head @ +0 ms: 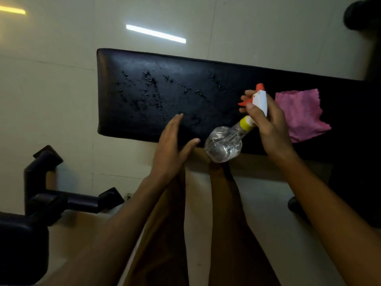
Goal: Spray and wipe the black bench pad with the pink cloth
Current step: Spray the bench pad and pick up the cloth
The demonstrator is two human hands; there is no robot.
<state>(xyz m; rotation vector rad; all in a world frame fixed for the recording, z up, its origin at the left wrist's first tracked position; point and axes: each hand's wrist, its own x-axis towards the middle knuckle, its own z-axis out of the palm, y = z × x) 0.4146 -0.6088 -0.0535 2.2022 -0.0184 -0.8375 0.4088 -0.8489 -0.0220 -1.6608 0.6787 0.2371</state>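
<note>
The black bench pad (144, 120) runs across the middle of the head view, its left half dotted with water droplets. On its right part lies the crumpled pink cloth (303, 114). My right hand (268, 122) grips a clear spray bottle (224, 145) by its white head, with a finger on the orange trigger and the nozzle aimed left over the pad. My left hand (173, 149) hovers flat, fingers apart, over the pad's near edge, just left of the bottle and holding nothing.
Pale glossy floor tiles (61, 89) surround the bench and reflect ceiling lights. A black metal frame (47, 195) of gym equipment stands at the lower left. A dark round object (360, 15) sits at the top right corner. My legs show below the pad.
</note>
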